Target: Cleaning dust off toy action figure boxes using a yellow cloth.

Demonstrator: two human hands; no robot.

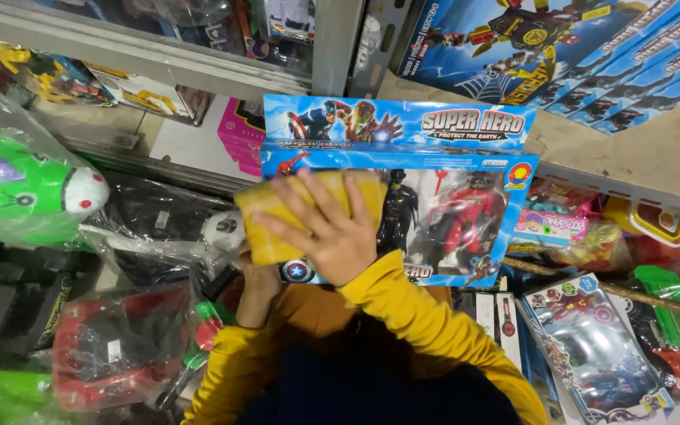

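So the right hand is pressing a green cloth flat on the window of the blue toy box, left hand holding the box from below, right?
Not quite: the cloth is yellow, not green, as the head view shows. The right hand presses it flat on the blue toy box, and the left hand holds the box from below.

Grey metal shelving (338, 47) packed with bagged and boxed toys (592, 47), lit evenly, fills the surroundings.

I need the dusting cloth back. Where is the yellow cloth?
Head view, centre: the yellow cloth lies on the blue toy box, pressed under the right hand.
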